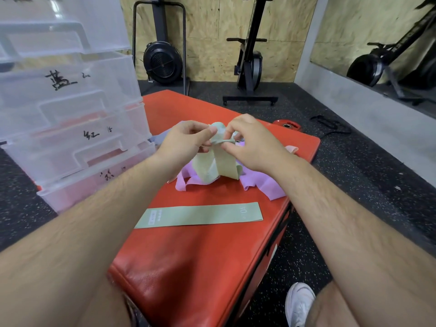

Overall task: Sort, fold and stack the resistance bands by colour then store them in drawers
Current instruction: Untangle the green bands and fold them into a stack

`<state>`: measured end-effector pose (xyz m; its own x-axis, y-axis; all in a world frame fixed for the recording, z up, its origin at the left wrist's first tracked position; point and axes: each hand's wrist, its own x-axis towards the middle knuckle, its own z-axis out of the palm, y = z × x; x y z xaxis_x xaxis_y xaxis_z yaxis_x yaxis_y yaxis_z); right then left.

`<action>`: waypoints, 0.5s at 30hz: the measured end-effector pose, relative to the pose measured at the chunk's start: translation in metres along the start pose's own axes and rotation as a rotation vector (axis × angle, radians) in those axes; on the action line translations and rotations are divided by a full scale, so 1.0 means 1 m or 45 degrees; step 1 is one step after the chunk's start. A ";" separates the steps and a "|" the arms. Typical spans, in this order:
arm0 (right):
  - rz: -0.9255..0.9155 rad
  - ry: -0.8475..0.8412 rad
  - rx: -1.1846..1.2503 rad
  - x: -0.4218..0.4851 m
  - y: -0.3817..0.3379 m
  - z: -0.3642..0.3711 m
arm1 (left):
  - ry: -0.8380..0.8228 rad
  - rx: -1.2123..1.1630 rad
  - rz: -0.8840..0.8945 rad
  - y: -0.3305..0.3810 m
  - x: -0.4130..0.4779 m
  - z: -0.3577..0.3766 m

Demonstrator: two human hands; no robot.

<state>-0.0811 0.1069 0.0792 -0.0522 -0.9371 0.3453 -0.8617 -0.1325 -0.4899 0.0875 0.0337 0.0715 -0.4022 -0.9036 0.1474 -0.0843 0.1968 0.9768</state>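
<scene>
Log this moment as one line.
left hand, right hand: pinch twisted green band | flat green band: on red pad | purple bands: heaped below

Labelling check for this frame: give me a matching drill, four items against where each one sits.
1 flat green band
2 crumpled green band
3 purple bands
4 drawer unit

A at the red mat's left edge
B pinched between left hand and right hand
C spread flat on the mat, nearest the person
D heaped on the mat below the hands

Pairs: 1-C, 2-B, 3-D, 4-A
</scene>
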 end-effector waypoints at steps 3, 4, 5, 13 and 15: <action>0.015 0.138 -0.015 0.002 -0.001 0.000 | 0.177 0.418 0.115 0.003 -0.006 -0.001; 0.034 0.184 0.010 0.003 -0.003 -0.001 | 0.164 0.425 0.102 0.005 -0.008 -0.001; 0.069 0.216 0.065 0.003 -0.006 -0.002 | 0.113 0.347 0.070 0.008 -0.010 -0.001; 0.065 -0.109 0.363 -0.003 -0.031 0.013 | 0.054 0.165 -0.054 0.006 -0.007 -0.007; 0.105 -0.173 0.394 0.000 -0.026 0.010 | 0.094 0.481 0.126 0.005 -0.009 -0.015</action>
<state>-0.0535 0.1072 0.0837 -0.0295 -0.9804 0.1949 -0.6622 -0.1270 -0.7385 0.1041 0.0376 0.0777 -0.3597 -0.8954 0.2622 -0.3833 0.3980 0.8334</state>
